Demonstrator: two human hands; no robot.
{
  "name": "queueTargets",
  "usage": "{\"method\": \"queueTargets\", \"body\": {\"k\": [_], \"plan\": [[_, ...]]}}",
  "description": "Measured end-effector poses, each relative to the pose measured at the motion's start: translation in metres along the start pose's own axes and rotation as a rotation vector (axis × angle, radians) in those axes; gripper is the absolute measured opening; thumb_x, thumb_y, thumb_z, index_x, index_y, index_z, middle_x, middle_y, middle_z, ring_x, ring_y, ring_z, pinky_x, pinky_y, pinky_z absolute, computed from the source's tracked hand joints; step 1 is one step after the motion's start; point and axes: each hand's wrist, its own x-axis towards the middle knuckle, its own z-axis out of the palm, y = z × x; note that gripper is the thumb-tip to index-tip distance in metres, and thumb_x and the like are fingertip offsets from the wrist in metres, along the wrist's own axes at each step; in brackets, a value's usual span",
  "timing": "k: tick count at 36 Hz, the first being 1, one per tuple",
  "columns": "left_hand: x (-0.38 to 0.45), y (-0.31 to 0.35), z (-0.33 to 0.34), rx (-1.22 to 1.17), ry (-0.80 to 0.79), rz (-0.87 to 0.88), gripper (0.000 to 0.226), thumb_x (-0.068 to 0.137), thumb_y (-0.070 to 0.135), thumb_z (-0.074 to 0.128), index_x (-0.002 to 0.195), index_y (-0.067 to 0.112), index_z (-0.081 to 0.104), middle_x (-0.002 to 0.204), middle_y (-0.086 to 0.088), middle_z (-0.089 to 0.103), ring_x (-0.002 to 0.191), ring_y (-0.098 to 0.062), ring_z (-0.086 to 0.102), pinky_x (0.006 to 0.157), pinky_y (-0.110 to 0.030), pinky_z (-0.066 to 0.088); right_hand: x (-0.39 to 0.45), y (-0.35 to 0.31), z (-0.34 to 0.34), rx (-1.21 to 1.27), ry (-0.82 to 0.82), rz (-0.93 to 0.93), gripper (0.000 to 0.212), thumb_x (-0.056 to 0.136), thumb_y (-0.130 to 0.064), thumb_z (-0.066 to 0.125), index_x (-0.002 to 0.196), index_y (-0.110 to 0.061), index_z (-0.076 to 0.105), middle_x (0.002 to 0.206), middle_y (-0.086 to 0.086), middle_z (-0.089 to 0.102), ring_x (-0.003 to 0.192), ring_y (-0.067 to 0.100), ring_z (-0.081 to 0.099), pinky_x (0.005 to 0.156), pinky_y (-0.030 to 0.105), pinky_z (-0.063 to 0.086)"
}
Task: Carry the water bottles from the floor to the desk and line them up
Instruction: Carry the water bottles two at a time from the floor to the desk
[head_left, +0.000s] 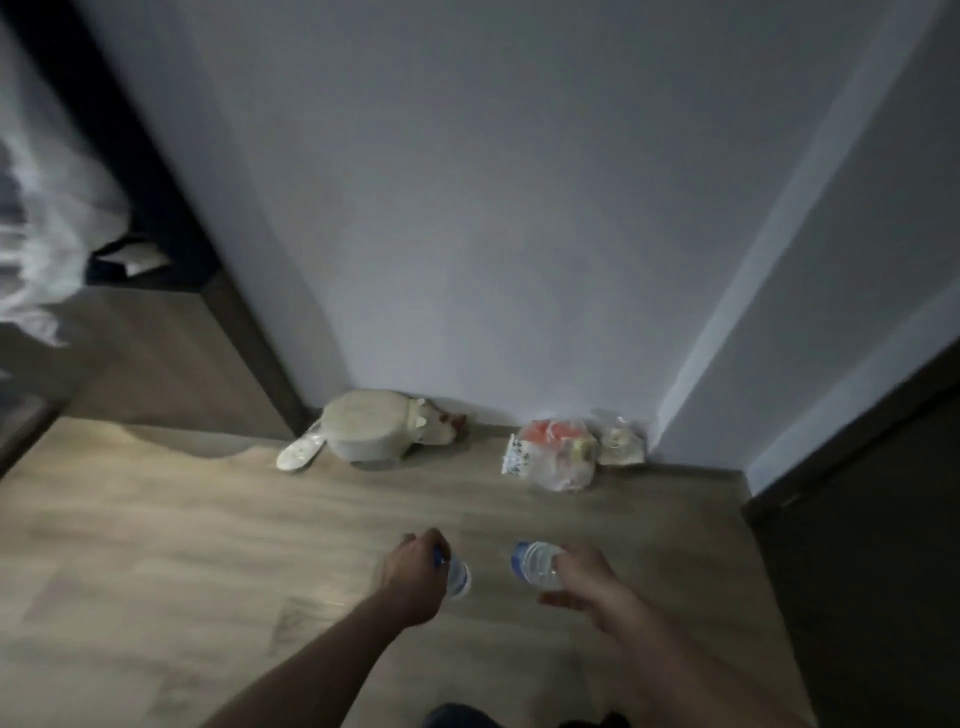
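my left hand (410, 577) is curled around the top end of a clear water bottle (456, 574), fingers wrapped near its blue cap so the body hangs below my knuckles, over the wooden floor (156, 545). my right hand (582, 582) grips a second water bottle (537, 564) around its middle, with the blue-capped end tipped toward the left hand; the two bottles are near each other but apart. both are off the floor, held in the air in front of me, on the near side of the white wall (493, 208). at the foot of that wall, to its left end, sits a round beige pot-like thing (363, 431) with a pale flat piece (298, 454) lying just beside it and a small soft toy (439, 428) touching its far side. further right along the foot of the wall lies a heap of crinkled plastic bags (561, 454), close to the corner. left of the wall stands a dark wooden frame (171, 218), and blurred white cloth (36, 223) hangs beyond it. everything is dim and a little smeared.
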Motion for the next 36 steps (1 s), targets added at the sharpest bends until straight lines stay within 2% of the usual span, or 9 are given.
{"method": "queueTargets", "body": {"k": [2,6,12,15,19,21,25,31,36], "plan": [[-0.004,-0.031,-0.017,-0.032,0.014,-0.049,0.017,0.096,0.031,0.055,0.111,0.025,0.059,0.113,-0.004,0.058,0.102,-0.026,0.061,0.09,-0.031,0.05,-0.009,-0.016,0.038,0.026,-0.026,-0.002,0.015,0.082,0.005,0.073,0.082,-0.01,0.077,0.08,0.007,0.074,0.063,0.019,0.071,0.063,0.04,0.063],[-0.01,-0.095,-0.048,-0.096,0.069,-0.14,0.016,0.094,0.034,0.055,0.108,0.026,0.059,0.111,-0.005,0.059,0.1,-0.028,0.062,0.088,-0.033,0.05,-0.015,-0.048,0.106,-0.043,-0.093,-0.038,0.016,0.085,0.009,0.068,0.097,0.0,0.073,0.09,0.013,0.071,0.077,0.029,0.069,0.073,0.046,0.06],[-0.014,-0.188,-0.089,-0.203,0.145,-0.272,0.008,0.091,0.031,0.053,0.09,0.037,0.048,0.099,0.002,0.056,0.085,-0.022,0.059,0.074,-0.028,0.045,-0.007,-0.1,0.204,-0.161,-0.154,-0.028,0.006,0.091,-0.007,0.068,0.087,-0.009,0.072,0.081,0.008,0.072,0.073,0.025,0.068,0.071,0.047,0.061],[-0.016,-0.231,-0.107,-0.245,0.199,-0.344,0.007,0.091,0.03,0.053,0.09,0.036,0.049,0.095,0.004,0.052,0.08,-0.02,0.055,0.072,-0.026,0.041,0.008,-0.121,0.258,-0.196,-0.169,-0.005,0.014,0.097,-0.005,0.056,0.107,0.0,0.065,0.104,0.021,0.067,0.08,0.033,0.066,0.059,0.042,0.06],[-0.012,-0.29,-0.134,-0.255,0.259,-0.397,0.007,0.093,0.028,0.051,0.092,0.035,0.049,0.095,0.004,0.052,0.077,-0.016,0.056,0.07,-0.025,0.043,0.025,-0.148,0.335,-0.256,-0.216,0.04,0.011,0.097,0.001,0.054,0.096,0.001,0.065,0.084,0.017,0.066,0.068,0.031,0.065,0.04,0.035,0.055],[-0.01,-0.32,-0.149,-0.255,0.286,-0.43,0.008,0.095,0.027,0.05,0.093,0.034,0.049,0.096,0.004,0.052,0.081,-0.017,0.058,0.073,-0.027,0.05,0.036,-0.159,0.378,-0.353,-0.308,0.017,0.012,0.095,0.006,0.057,0.104,0.005,0.066,0.081,0.012,0.066,0.068,0.024,0.065,0.049,0.033,0.058],[-0.011,-0.382,-0.182,-0.295,0.338,-0.524,0.014,0.094,0.023,0.051,0.088,0.035,0.047,0.095,0.002,0.051,0.082,-0.019,0.057,0.078,-0.032,0.051,0.058,-0.181,0.472,-0.47,-0.399,-0.008,0.031,0.097,0.001,0.053,0.128,0.006,0.057,0.111,0.017,0.062,0.087,0.03,0.068,0.074,0.043,0.062],[-0.03,-0.47,-0.233,-0.379,0.468,-0.719,0.014,0.094,0.021,0.053,0.086,0.032,0.047,0.094,0.0,0.053,0.082,-0.023,0.057,0.073,-0.032,0.045,0.042,-0.213,0.608,-0.525,-0.496,-0.03,0.023,0.101,-0.012,0.048,0.123,-0.009,0.054,0.126,0.012,0.05,0.066,0.03,0.07,0.054,0.036,0.062],[-0.039,-0.547,-0.277,-0.422,0.588,-0.814,0.009,0.094,0.022,0.052,0.09,0.03,0.051,0.092,0.001,0.054,0.076,-0.017,0.052,0.067,-0.027,0.036,0.023,-0.241,0.708,-0.567,-0.632,-0.054,0.025,0.098,-0.006,0.056,0.121,-0.013,0.05,0.108,0.008,0.054,0.082,0.033,0.069,0.051,0.032,0.059]]}}
